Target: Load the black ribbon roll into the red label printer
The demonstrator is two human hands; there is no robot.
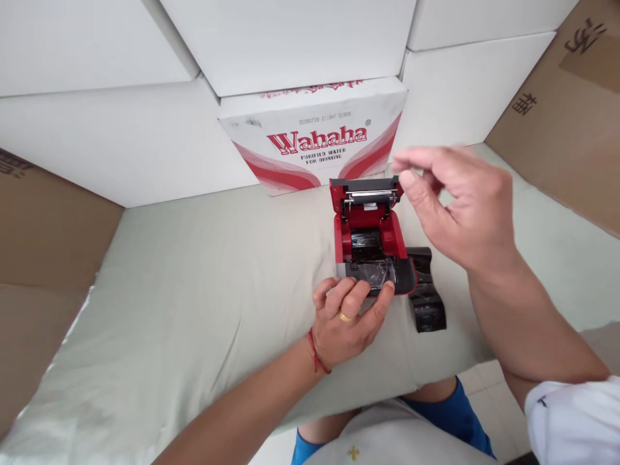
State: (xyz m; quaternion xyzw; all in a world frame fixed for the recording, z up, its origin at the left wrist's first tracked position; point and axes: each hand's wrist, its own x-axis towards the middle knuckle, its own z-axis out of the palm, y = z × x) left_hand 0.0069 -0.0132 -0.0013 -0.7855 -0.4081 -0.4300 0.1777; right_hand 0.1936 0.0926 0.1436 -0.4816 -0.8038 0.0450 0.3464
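White cartons stand behind a pale green cloth point(203, 290), brown cardboard flanks it on both sides, and a Wahaha purified water carton point(320, 148) sits at the back. In front of that carton, on the cloth, stands what appears to be a compact red-and-black label printer point(341, 242), its lid point(361, 185) raised with a roller point(369, 199) showing beneath. A dark glossy roll point(367, 244) lies in the red bay, and a film strip point(380, 274) runs over the front panel.

Your left hand point(347, 323) grips the front edge, fingers on top across the strip's end; the thumb is hidden. Spread that hold evenly, so the strip lies flat and square without creasing. Your right hand point(453, 200) is at the lid's right corner, thumb and forefinger close together; it is blurred, so I cannot tell whether you are pinching the lid or clear of it. Handle the lid gently, clear of the roller. Leave the loose dark strip point(429, 284) beside the printer out of your way.
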